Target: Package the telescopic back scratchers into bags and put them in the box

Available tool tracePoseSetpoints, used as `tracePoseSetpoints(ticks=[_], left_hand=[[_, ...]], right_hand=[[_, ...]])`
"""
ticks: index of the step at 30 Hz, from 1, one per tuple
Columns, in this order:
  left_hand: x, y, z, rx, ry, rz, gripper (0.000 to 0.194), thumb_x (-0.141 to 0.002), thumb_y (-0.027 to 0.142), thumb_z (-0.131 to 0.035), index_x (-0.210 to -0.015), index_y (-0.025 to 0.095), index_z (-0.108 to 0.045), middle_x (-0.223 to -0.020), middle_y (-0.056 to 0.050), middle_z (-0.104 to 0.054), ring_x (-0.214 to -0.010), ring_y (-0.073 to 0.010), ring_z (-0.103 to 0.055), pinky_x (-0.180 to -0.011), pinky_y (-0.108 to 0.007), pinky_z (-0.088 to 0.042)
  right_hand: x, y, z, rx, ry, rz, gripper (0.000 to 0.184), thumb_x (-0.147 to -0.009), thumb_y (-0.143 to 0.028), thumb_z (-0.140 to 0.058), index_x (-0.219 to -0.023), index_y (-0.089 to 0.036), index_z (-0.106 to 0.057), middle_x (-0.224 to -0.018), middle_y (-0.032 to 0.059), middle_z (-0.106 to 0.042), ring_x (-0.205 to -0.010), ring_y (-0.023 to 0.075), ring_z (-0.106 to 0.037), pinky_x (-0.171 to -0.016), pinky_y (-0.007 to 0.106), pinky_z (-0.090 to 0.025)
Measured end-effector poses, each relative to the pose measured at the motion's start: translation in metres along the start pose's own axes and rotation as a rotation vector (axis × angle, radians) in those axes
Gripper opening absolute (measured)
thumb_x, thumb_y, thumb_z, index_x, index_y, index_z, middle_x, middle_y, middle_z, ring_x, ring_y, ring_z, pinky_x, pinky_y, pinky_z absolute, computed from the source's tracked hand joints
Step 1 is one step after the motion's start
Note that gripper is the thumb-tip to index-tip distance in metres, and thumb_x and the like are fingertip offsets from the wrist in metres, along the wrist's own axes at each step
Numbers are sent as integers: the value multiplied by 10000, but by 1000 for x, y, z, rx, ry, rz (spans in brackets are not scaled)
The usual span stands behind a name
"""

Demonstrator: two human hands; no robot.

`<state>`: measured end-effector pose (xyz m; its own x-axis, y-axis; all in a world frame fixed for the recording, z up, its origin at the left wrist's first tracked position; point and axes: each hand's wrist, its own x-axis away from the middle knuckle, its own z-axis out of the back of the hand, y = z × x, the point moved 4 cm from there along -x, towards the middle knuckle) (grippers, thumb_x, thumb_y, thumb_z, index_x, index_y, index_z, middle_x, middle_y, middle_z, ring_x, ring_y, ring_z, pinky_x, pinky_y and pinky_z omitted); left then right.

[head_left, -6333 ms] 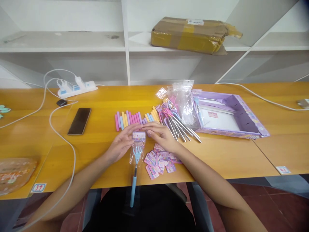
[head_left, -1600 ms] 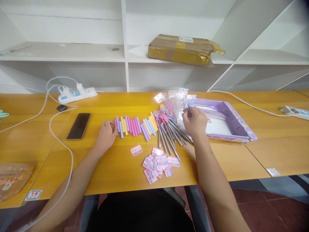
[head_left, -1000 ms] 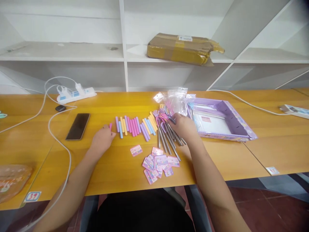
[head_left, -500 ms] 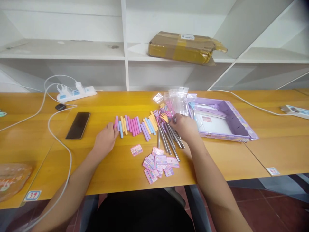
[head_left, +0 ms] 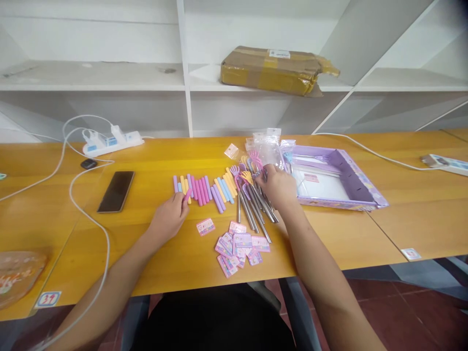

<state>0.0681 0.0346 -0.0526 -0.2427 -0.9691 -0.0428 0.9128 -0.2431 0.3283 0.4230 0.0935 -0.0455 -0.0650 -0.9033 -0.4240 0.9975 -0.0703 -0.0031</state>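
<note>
My left hand (head_left: 170, 214) pinches a pink tube (head_left: 187, 195), held tilted at the left end of a row of pastel tubes (head_left: 200, 190) in purple, blue, yellow and pink. My right hand (head_left: 278, 185) is closed at the heads of a pile of back scratchers (head_left: 253, 207), with metal rods and small coloured hand-shaped ends; its fingers seem to grip one of them, partly hidden. Nearer to me lies a heap of pink and purple printed cards (head_left: 237, 246), with a single card (head_left: 205, 226) apart to its left.
Clear plastic bags (head_left: 267, 146) lie behind the scratchers. At right stands a shallow purple box (head_left: 365, 200). A phone (head_left: 116, 191), a power strip (head_left: 114, 143) and a white cable (head_left: 87, 207) are on the left. A taped carton (head_left: 270, 72) rests on the shelf.
My left hand has moved right and slightly toward me, and the pink tube in it is now tilted across the row's left end. My right hand stays at the scratchers.
</note>
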Motion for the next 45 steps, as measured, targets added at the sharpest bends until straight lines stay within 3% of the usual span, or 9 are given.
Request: tracePoseSetpoints(ticks=[6,11,16,20,22,24,30,36,45], left_hand=[[0,1,-2,41,-2,-19,179,-1094,320,-342,-960,244,-433,-856,-39,-605,-678,-219,-563,-606,-330,-294],[0,0,-6,88,-24,-7,184,-1090,326,-351,-928,255,-401,-819,-19,-563,-666,-217,-540,-605,-329,-281],[1,2,-8,166,-18,-39,196,-1097,337,-357,-925,256,-404,-823,-5,-554,-679,-205,-547,-619,-325,-303],[4,5,-7,230,-5,-96,160,-1086,322,-395,-953,249,-447,-834,0,-559,-705,-193,-552,-640,-318,-341],[5,8,-8,258,-7,-138,118,-1076,306,-417,-1012,240,-491,-858,-3,-577,-709,-185,-553,-651,-316,-365],[5,9,-8,280,-8,-181,105,-1066,293,-434,-1073,230,-518,-906,-16,-603,-736,-184,-569,-673,-318,-395],[7,15,-9,320,-9,-264,169,-1069,251,-418,-1194,212,-526,-1109,-76,-639,-938,-214,-629,-830,-353,-483],[10,18,-7,360,-24,-287,240,-1097,248,-357,-1255,196,-530,-1172,-107,-645,-1022,-232,-639,-896,-379,-506],[11,16,-8,375,6,-279,299,-1122,287,-331,-1323,177,-521,-1194,-124,-638,-1053,-239,-628,-938,-401,-514]], right_hand=[[-1,1,-3,-208,137,38,215,-983,-303,-555,-1056,-169,-707,-1008,113,-641,-783,225,-564,-659,324,-325],[0,-1,8,-510,303,54,69,-926,-250,-611,-910,-204,-660,-891,49,-523,-820,224,-526,-724,340,-420],[5,1,28,-656,456,50,226,-960,-242,-575,-741,-233,-517,-794,10,-478,-734,189,-494,-719,336,-436],[13,15,47,-875,754,-40,162,-999,-302,-541,-858,-228,-572,-801,5,-541,-762,185,-584,-755,345,-492],[16,25,52,-1052,927,-143,201,-1009,-383,-545,-874,-235,-556,-783,-11,-533,-688,162,-564,-680,318,-490],[15,33,50,-1241,971,-265,247,-988,-450,-580,-863,-243,-535,-742,-34,-498,-581,128,-486,-538,259,-412],[4,19,32,-1772,532,-363,264,-878,-374,-708,-815,-239,-492,-626,-79,-457,-429,60,-363,-376,173,-192],[14,-28,30,-1975,53,-230,155,-861,-296,-697,-830,-230,-560,-641,-53,-624,-358,47,-370,-366,190,-241],[22,-45,28,-1872,-88,-179,228,-900,-426,-681,-842,-241,-560,-644,-36,-664,-378,79,-381,-408,247,-280]])
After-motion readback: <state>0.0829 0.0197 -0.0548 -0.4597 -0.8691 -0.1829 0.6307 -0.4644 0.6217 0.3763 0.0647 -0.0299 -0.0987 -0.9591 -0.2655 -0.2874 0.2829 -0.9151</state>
